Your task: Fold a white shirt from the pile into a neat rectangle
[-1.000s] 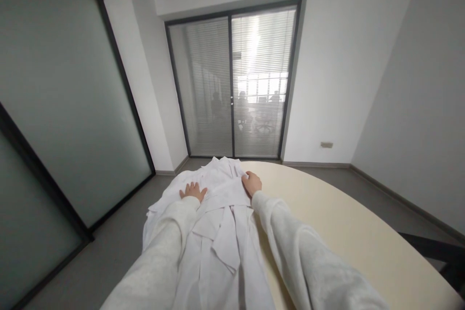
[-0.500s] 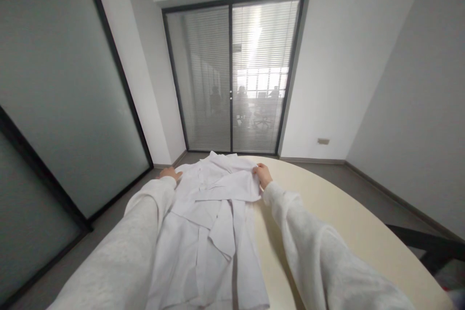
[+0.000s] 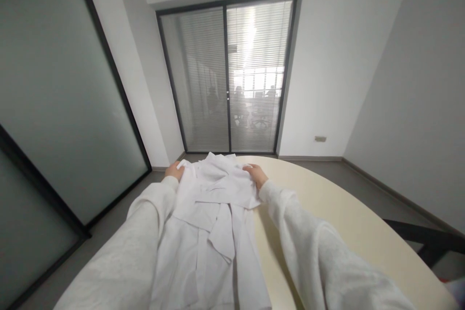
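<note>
- A white garment (image 3: 214, 223), seemingly a robe or coat with a tie band across its front, lies spread on a pale oval surface (image 3: 337, 232), along its left edge. Part of it appears to hang over that edge.
- Its long axis runs straight away from the person: the near end lies at the bottom of the view between the two grey sleeves, the far end at the tips of the outstretched arms.
- The left hand (image 3: 175, 171) is at the far left corner of the garment, fingers curled round the edge of the cloth, apparently gripping it.
- The right hand (image 3: 257, 175) is at the far right corner, fingers closed down onto a bunched fold of the cloth.
- The two hands sit at nearly equal reach, one on each side of the far end, with the rumpled collar part (image 3: 218, 162) between them. Neither is clearly nearer.
- Beyond the surface stand glass doors with blinds (image 3: 227, 77); dim figures of other people show through them, well apart from the hands.
</note>
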Demonstrator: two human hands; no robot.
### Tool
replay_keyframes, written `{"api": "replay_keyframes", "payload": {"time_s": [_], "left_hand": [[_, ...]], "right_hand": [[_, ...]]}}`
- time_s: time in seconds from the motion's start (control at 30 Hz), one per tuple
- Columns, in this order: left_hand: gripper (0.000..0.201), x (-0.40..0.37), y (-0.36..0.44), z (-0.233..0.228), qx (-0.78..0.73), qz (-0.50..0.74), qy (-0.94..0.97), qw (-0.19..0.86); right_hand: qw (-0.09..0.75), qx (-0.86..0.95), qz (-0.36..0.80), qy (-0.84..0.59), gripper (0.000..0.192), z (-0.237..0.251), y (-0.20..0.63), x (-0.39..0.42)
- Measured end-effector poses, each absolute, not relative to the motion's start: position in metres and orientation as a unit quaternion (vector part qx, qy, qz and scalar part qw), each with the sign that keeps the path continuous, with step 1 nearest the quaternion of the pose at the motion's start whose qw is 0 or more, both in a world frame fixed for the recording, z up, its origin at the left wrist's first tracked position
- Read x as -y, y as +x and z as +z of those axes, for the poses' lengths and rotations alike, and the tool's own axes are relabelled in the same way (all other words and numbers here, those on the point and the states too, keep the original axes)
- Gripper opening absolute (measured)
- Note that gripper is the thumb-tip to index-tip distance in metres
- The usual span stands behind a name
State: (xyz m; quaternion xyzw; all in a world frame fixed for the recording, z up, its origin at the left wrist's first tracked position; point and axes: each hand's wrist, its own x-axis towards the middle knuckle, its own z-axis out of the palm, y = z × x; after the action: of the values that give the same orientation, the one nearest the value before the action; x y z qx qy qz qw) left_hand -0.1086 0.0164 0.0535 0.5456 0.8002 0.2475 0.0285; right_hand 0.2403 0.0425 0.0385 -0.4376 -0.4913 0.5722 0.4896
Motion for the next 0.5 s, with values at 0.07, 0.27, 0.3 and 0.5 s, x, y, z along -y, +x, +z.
{"api": "replay_keyframes", "payload": {"time_s": [0.07, 0.27, 0.3, 0.5], "left_hand": [[0.034, -0.020, -0.094, 0.066, -0.764, 0.290, 0.576, 0.017], [0.036, -0.034, -0.041, 0.090, -0.601, 0.479, 0.635, 0.085], [0.036, -0.036, -0.032, 0.092, -0.581, 0.499, 0.634, 0.105], [0.047, -0.040, 0.003, 0.079, -0.565, 0.491, 0.623, 0.228]], "right_hand": [[0.556, 0.468, 0.545, -0.419, 0.025, 0.045, 0.262, -0.047], [0.702, 0.343, 0.427, -0.454, 0.029, 0.051, 0.359, -0.067], [0.712, 0.333, 0.398, -0.473, 0.029, 0.050, 0.377, -0.070], [0.653, 0.339, 0.185, -0.652, 0.031, 0.041, 0.464, -0.066]]}}
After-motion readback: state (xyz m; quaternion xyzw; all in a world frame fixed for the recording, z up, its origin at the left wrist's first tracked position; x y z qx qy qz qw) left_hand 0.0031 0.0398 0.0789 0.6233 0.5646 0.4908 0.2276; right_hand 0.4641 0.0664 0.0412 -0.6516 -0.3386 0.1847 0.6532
